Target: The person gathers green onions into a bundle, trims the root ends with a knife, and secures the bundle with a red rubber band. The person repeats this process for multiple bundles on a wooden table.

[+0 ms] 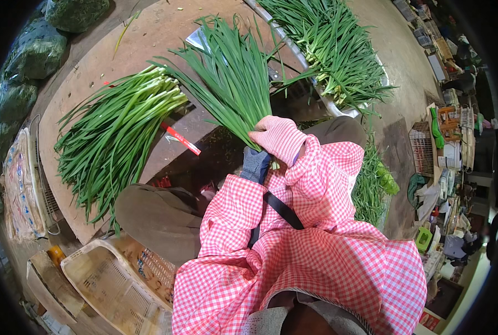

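A fanned bunch of garlic chives (pixel 236 79) is held near its stem end, the green leaves spreading away from me. My right hand (pixel 280 136), in a pink-and-white striped glove, is closed round the lower part of the bunch. Just below it, my left hand (pixel 255 162) wears a dark grey-blue glove and grips the same stems. A few pale stem ends show beneath the right hand. To the left, a larger pile of garlic chives (pixel 117 125) lies on a round wooden board (pixel 81 75). A red printed strip (pixel 181 139) sticks out beside that pile.
A pale-rimmed tray (pixel 290 42) of loose chives (pixel 332 46) stands at upper right. Left are filled plastic bags (pixel 39 54); lower left is an open plastic crate (pixel 110 289). More greens (pixel 368 192) lie by my right side. Baskets (pixel 421 146) and clutter line the far right.
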`<state>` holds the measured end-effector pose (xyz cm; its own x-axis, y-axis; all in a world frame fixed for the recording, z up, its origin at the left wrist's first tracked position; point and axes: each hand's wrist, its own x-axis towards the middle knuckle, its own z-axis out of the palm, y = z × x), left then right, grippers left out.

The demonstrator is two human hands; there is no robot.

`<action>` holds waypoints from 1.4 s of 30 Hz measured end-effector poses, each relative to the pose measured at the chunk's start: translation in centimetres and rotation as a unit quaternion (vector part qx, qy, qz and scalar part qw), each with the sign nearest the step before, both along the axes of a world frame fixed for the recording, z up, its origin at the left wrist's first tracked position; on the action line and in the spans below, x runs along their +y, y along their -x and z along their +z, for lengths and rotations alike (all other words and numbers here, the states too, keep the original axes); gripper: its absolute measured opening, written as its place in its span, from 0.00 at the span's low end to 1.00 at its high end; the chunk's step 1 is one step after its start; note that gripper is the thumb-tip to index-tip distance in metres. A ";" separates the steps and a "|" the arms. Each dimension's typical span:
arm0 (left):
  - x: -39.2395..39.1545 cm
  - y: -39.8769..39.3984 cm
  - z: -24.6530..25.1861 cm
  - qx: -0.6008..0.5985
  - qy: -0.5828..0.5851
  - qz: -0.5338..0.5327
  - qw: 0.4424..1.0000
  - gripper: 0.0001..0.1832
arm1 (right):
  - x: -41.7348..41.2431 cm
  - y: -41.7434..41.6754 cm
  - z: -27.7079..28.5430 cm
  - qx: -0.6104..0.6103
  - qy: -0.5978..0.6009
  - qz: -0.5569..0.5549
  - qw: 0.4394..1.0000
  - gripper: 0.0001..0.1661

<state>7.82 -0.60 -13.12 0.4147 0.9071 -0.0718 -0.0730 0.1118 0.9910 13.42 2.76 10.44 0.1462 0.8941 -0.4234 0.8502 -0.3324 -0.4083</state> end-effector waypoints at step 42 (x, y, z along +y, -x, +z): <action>-0.6 4.3 13.1 -0.315 0.344 -0.036 0.884 0.14 | -4.5 -3.5 -1.5 0.046 -0.029 -0.158 0.986 0.22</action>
